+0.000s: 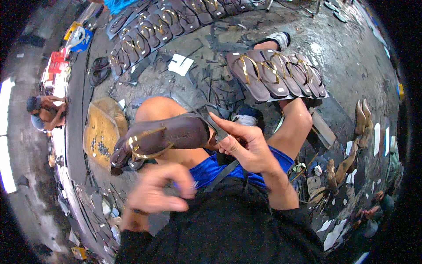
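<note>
A dark brown flip-flop (187,131) with gold straps lies across my bent leg, its heel toward my right hand (246,143). That hand is closed around a flat, dark grey, blade-like strip (213,125), whose upper end touches the sandal's heel edge. Whether the strip is a knife or sole material I cannot tell. My left hand (160,189) is blurred by motion, just below the sandal's strap end. Its thumb and curled fingers are apart, with nothing visible between them. More dark footwear (121,156) sits partly hidden under the sandal's toe end.
Several finished-looking sandals (277,72) rest on a board over my right leg. Rows of sandals (158,31) line the far floor. A yellowed container (103,132) with dark bits stands left. Foot-shaped forms (362,116) and scraps lie right. Another person (46,112) sits far left.
</note>
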Available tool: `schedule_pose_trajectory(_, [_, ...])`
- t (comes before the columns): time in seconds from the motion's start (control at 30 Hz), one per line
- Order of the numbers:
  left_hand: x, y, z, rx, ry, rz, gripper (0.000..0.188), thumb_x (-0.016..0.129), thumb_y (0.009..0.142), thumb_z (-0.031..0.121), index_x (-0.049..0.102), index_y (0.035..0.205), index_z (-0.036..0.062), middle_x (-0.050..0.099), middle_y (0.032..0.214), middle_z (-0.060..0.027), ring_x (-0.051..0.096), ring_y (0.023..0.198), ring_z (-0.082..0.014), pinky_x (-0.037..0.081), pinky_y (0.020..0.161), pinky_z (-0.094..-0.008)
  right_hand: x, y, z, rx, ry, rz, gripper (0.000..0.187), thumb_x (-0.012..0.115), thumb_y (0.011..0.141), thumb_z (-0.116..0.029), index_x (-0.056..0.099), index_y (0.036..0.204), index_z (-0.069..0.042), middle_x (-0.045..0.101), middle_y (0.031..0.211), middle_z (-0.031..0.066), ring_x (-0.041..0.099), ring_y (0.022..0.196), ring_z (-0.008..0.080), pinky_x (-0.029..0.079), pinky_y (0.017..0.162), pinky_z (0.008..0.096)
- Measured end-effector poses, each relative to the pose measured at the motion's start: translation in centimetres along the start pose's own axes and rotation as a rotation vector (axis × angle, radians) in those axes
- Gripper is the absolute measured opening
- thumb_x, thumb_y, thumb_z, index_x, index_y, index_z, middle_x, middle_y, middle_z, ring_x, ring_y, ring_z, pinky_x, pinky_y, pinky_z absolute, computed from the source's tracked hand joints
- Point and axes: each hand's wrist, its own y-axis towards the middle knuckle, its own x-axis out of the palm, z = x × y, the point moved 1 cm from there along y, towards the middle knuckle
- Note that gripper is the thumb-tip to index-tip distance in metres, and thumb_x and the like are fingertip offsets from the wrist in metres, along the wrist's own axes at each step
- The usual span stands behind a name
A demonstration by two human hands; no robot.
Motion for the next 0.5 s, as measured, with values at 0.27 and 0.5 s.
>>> schedule_pose_trajectory(0.27, [5.1,9.7,-7.7,0.123,-1.01,0.862,0.043,0.059,0.096,0.046,0.058,0.115,0.0079,0.065,0.11,-0.0022,0.063,0.1,-0.0173,0.052,0.087,-0.0334,0.5,-3.1,1.5,-0.109,-0.363,0.285,0.048,0.062,0.096,-0.012,0.05,0.141,-0.001,0.067,0.099,0.0082,0.058,0.078,0.0109,0.049,0.071,0.024])
schedule_pose_trajectory(0.5, [4.4,9.3,-9.4,0.106,-1.216,0.716,0.032,0.06,0.098,0.036,0.06,0.119,0.0116,0.069,0.107,-0.0036,0.069,0.096,-0.0196,0.059,0.082,-0.0363,1.6,-12.3,4.8,-0.117,-0.781,0.59,0.031,0.078,0.08,-0.013,0.069,0.108,-0.002,0.072,0.099,0.0136,0.069,0.077,0.0272,0.055,0.068,0.0351])
